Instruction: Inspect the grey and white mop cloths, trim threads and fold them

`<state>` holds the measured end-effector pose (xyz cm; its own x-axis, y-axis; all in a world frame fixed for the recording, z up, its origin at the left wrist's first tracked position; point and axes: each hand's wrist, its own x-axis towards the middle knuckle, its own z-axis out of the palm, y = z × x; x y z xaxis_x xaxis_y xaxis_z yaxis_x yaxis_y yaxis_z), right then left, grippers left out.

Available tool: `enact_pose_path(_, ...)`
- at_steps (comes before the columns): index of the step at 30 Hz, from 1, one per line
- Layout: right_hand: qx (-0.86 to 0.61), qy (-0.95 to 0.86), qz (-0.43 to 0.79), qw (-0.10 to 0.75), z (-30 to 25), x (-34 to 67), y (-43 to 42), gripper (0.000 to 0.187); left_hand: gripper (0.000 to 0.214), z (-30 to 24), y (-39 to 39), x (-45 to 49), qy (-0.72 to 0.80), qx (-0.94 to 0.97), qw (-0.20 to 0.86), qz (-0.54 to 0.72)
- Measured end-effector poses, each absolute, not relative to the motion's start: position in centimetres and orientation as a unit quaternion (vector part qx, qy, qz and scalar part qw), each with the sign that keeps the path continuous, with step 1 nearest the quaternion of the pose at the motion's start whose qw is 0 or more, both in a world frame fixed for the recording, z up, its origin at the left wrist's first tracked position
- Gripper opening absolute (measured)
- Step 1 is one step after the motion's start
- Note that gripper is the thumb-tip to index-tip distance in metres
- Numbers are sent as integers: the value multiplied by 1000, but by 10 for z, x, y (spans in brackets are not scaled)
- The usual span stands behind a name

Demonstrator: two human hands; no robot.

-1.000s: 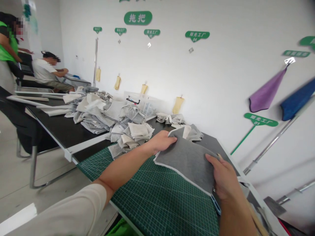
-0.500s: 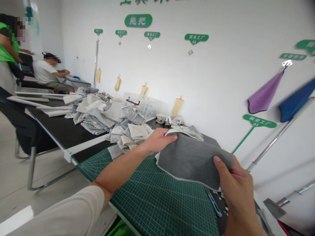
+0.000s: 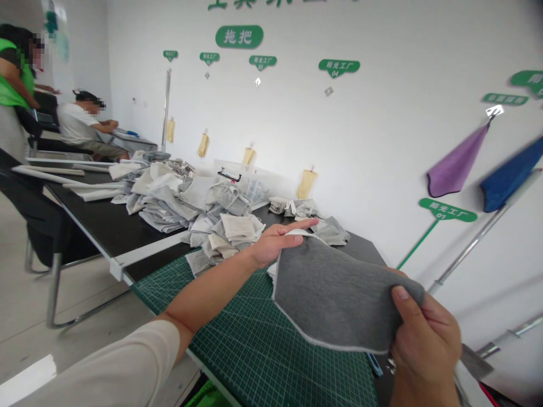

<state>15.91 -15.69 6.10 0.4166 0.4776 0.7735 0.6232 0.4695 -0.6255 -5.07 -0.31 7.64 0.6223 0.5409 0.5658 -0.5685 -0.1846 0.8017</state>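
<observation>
Yellow gloves (image 3: pixel 307 183), purple cloth (image 3: pixel 456 161), blue cloth (image 3: pixel 511 175) on wall (image 3: pixel 382 124).

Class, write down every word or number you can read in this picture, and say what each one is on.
"拖把" on the green wall sign
"阳光工厂 04" on the green wall tag
"阳光工厂 01" on the green stake sign
The smaller green tags and the cut-off wall lettering are too small or blurred to read.

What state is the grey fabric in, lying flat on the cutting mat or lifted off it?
Lifted: the right hand pinches the grey fabric up above the green cutting mat.
</observation>
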Motion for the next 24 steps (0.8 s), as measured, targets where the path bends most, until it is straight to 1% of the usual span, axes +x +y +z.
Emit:
enact_pose_path(3, -495, -485, 58, 719, 61, 167, -156, 27, 52, 74, -3, -54, -77, 621, 682, 378)
enact_pose_path(5, -494, -469, 103, 725, 61, 171, -156, 24, 51, 74, -4, -54, -110, 621, 669, 395)
enact_pose_path(8, -495, -473, 132, 716, 58, 174, -155, 22, 46, 73, -7, -53, -144, 597, 657, 438)
enact_pose_path(13, -495, -485, 140, 707, 49, 176, -156, 25, 46, 69, -13, -50, -111, 568, 682, 448)
enact_pose_path(19, -493, -474, 137, 717, 47, 171, -154, 28, 54, 69, -16, -49, -111, 593, 650, 462)
enact_pose_path(20, -497, -472, 131, 716, 46, 171, -153, 28, 53, 70, -15, -50, -93, 612, 634, 465)
enact_pose_path(23, -505, -469, 90, 719, 45, 171, -152, 29, 39, 74, -10, -53, -11, 671, 576, 468)
enact_pose_path(24, -505, -471, 69, 720, 45, 170, -153, 30, 38, 75, -8, -55, 8, 686, 563, 460)
